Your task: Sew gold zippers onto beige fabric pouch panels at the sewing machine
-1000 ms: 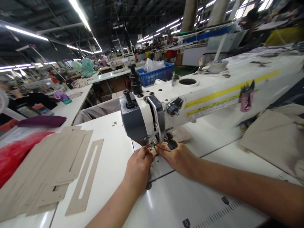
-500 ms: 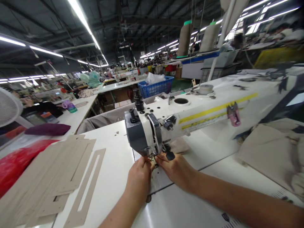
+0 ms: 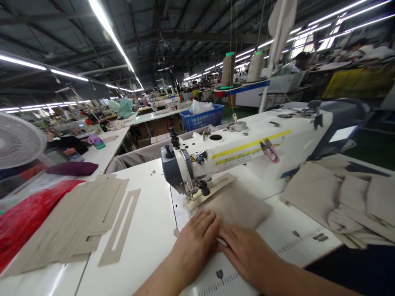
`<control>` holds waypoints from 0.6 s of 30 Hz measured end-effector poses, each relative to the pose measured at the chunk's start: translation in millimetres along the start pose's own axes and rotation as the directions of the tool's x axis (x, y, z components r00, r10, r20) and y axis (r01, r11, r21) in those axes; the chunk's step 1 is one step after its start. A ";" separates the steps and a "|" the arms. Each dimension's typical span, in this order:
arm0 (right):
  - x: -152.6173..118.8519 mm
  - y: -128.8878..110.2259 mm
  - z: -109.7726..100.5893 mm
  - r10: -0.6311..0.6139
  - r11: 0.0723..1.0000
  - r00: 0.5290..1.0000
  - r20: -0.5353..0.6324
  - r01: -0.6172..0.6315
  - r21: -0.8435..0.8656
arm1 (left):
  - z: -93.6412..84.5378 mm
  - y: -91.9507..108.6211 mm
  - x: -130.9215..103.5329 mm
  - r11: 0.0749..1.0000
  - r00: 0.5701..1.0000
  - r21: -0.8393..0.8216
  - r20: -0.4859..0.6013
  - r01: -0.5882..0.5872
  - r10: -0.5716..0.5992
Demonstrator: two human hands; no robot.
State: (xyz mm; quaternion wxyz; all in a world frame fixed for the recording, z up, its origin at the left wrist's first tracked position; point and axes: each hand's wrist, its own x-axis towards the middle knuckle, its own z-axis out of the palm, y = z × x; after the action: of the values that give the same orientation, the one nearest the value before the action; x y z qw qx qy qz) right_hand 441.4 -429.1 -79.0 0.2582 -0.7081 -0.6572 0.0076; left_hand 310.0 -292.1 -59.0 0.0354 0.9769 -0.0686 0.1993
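A beige fabric piece [image 3: 240, 203] lies on the bed of a white sewing machine [image 3: 240, 150], just right of the needle area. A stiff pale strip [image 3: 216, 190] runs along its far edge, past the presser foot. My left hand [image 3: 196, 242] is closed on the near left edge of the fabric, fingers bent over it and thumb hidden. Close beside it, my right hand [image 3: 247, 253] pinches the same edge; a small pale bit shows between the hands. Both hands are in front of the machine head, apart from the needle.
Left on the table are a stack of beige cut pieces [image 3: 70, 222], a slotted piece [image 3: 123, 226] and red plastic [image 3: 27, 218]. Folded beige fabric [image 3: 336, 197] lies right. Pink-handled snips [image 3: 269, 151] hang on the machine arm. Behind stands a blue basket [image 3: 202, 117].
Both hands have moved from the needle area back toward me, with the fabric now showing between them and the machine. The view has shifted, showing more of the machine's right side.
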 end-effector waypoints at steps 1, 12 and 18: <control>-11.5 -11.0 -0.6 0.076 0.987 0.995 0.066 -0.084 0.139 | 1.7 -1.3 -0.5 0.998 1.000 -0.060 0.021 -0.015 0.017; 36.8 -46.9 8.5 0.270 -0.402 0.801 0.535 -0.411 0.818 | -0.8 9.7 4.4 0.244 0.688 -0.814 0.242 0.528 -0.684; 43.6 -45.2 11.0 0.239 -0.437 0.797 0.555 -0.422 0.794 | -13.3 9.1 -3.2 0.437 0.814 -0.786 0.140 0.438 -0.564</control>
State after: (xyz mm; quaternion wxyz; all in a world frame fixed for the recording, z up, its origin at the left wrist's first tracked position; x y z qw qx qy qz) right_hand 401.6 -384.3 -57.2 0.6532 -0.3756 -0.1337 0.6437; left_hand 300.6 -299.4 -47.7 0.5236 0.8156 0.1465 0.1976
